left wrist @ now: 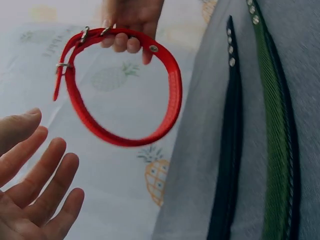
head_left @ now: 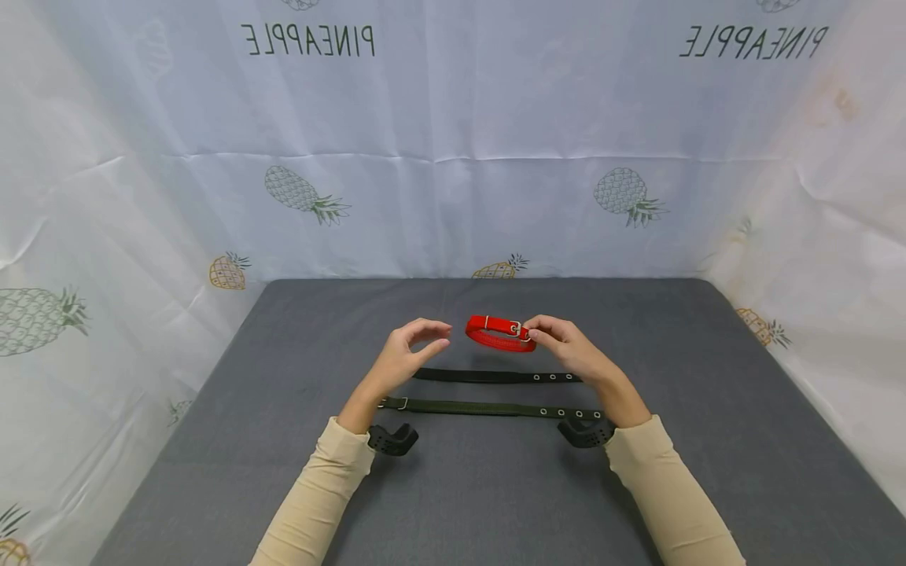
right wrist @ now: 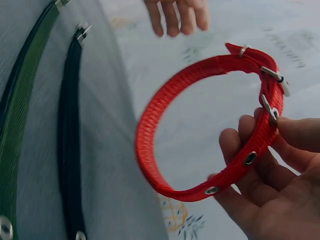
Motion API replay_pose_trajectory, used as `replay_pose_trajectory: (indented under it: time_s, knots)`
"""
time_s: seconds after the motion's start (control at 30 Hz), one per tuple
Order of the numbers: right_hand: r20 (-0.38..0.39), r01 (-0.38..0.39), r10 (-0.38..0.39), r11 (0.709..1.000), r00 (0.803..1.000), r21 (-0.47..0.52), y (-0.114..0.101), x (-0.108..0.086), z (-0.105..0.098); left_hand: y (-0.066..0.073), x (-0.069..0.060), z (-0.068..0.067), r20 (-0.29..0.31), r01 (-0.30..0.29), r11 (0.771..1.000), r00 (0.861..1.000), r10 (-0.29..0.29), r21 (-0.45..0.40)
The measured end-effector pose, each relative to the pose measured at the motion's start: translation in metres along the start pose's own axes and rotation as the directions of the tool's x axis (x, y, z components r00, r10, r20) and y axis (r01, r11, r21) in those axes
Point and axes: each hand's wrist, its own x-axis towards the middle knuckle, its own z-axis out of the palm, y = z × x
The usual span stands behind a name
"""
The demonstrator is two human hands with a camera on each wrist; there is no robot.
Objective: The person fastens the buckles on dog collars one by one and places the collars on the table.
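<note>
A red collar (head_left: 488,339), buckled into a loop, hangs above the table. My right hand (head_left: 569,346) pinches it near the metal buckle; in the right wrist view the thumb and fingers (right wrist: 265,172) grip the strap beside the D-ring. Eyelets and a keeper show along the red collar (left wrist: 175,95) in the left wrist view. To the left of the loop, my left hand (head_left: 406,354) is held up with fingers apart from the collar, nothing in it. The left fingers (left wrist: 52,172) are spread and relaxed.
A black collar (head_left: 481,376) and a green collar (head_left: 467,407) lie stretched out, side by side, on the grey table (head_left: 453,503) below the hands. Black wrist mounts (head_left: 392,440) sit at both wrists. A white curtain (head_left: 453,212) with pineapple prints surrounds the table's back and sides.
</note>
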Motion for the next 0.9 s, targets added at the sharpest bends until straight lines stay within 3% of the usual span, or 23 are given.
replay_pose_trajectory:
  time_s: [0.23, 0.5, 0.9]
  knots:
    - [-0.089, -0.027, 0.013, 0.988, 0.996, -0.155, 0.018, 0.003, -0.005, -0.013, -0.005, -0.005, 0.032, 0.025, 0.998, 0.999, -0.026, 0.058]
    - [-0.237, -0.010, -0.079, 0.936, 0.968, -0.352, 0.043, 0.003, -0.015, -0.029, -0.012, -0.008, 0.049, 0.061, 0.994, 0.997, -0.066, 0.095]
    - [-0.341, -0.107, -0.068, 0.876, 0.938, -0.470, 0.066, 0.010, -0.034, -0.044, -0.018, -0.010, 0.045, 0.066, 0.993, 0.997, -0.071, 0.093]
